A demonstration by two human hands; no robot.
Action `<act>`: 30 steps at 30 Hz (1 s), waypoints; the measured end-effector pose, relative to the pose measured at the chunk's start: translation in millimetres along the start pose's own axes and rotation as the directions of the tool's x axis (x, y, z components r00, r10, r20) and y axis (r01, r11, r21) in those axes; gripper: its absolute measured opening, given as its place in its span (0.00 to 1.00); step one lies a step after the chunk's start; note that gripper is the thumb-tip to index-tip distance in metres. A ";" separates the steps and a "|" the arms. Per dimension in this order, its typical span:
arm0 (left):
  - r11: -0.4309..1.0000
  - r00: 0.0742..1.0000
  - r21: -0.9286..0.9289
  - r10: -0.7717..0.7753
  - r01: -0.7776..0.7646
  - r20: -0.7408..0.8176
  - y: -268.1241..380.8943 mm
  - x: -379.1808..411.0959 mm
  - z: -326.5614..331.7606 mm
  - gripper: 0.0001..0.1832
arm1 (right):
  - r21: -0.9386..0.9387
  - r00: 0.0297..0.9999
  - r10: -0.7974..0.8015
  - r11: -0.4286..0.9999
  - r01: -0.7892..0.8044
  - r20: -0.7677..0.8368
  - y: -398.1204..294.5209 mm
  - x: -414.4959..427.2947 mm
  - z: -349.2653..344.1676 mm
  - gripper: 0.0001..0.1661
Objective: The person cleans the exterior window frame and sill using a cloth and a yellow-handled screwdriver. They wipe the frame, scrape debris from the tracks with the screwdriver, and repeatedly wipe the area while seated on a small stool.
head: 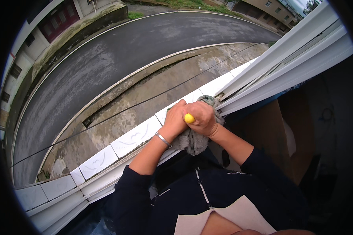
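My right hand (202,117) is wrapped around a tool whose rounded yellow handle end (189,118) shows beside the thumb. The rest of the tool is hidden. Pressed close against it, my left hand (176,116) grips a damp-looking grey cloth (192,142), with its fingertips out of sight. The cloth hangs below both hands, and a bunched part of it shows beyond the right hand. Both hands are over the white window frame track (167,155), close to the lower corner of the sliding sash (270,79).
White tiles (135,136) form the outer sill. Beyond it lie a concrete strip (176,79), a dark cable (126,108) and a curved asphalt road (106,64) below. A brown panel (259,132) stands indoors at the right.
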State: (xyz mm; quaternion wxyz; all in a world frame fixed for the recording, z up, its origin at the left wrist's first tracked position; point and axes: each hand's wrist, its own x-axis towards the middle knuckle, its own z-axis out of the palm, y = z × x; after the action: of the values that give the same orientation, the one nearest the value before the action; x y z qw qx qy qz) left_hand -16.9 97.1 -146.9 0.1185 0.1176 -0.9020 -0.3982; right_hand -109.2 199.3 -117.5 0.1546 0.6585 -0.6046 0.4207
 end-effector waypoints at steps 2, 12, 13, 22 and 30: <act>0.995 0.999 -0.089 0.041 -0.040 0.018 -4.0 2.0 -2.2 0.10 | 0.002 1.000 0.021 1.000 -0.021 -0.004 -1.8 -0.1 4.9 0.11; 0.993 0.993 0.017 -0.114 0.114 -0.025 2.1 -34.3 -21.4 0.13 | 0.134 0.980 -0.184 0.976 0.172 0.082 -54.1 3.3 -45.1 0.15; 0.992 0.992 0.016 -0.126 0.126 -0.029 4.6 -35.0 -20.4 0.13 | 0.146 0.980 -0.181 0.975 0.168 0.078 -57.4 3.8 -45.5 0.14; 0.996 0.995 0.026 -0.079 0.080 -0.059 2.5 -24.3 -10.7 0.14 | 0.162 0.989 -0.148 0.976 0.142 0.024 -36.3 -2.4 -39.9 0.18; 0.993 0.993 0.011 -0.116 0.117 -0.013 6.4 -20.1 -10.0 0.14 | 0.127 0.994 -0.077 0.990 0.066 0.082 -21.9 -14.0 -23.4 0.15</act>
State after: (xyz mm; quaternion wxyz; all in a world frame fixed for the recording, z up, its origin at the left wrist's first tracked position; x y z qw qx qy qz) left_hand 4.4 100.5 -137.9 0.1000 0.1732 -0.8951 -0.3984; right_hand -96.2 230.1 -107.3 0.1022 0.7057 -0.5592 0.4228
